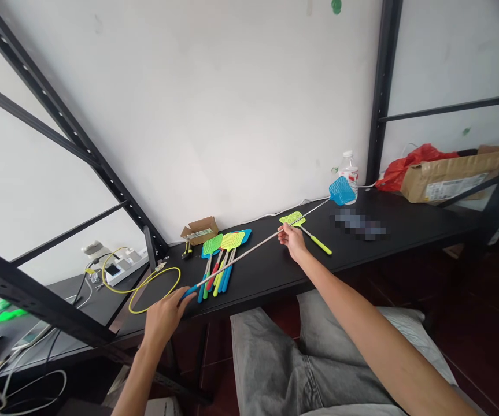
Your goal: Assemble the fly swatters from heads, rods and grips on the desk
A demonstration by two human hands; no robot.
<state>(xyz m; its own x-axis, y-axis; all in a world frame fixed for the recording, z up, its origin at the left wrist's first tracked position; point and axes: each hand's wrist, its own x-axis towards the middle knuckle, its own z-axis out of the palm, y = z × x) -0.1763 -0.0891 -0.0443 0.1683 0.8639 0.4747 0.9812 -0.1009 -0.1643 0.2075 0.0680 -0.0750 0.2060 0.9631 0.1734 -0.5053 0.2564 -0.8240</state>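
Note:
A blue fly swatter [342, 190] with a long, extended metal rod slants up across the black table. My left hand [163, 316] is closed around its blue handle at the lower left. Farther along the rod, the fingers of my right hand [292, 240] pinch the metal shaft. Just beyond that hand, a yellow-green fly swatter [318, 244] with a short shaft lies on the table, its head partly behind the rod. Between my hands, several fly swatters [221, 271] with green, yellow, red and blue handles lie side by side, their heads overlapping.
Behind the swatters stands a small open cardboard box [199, 230]. A clear bottle [348, 167] is by the wall, near a blurred patch. At right sits a larger carton [453, 173] with a red bag. A yellow cable [156, 289] loops near a power strip [130, 264] at left. Black shelf posts frame the table.

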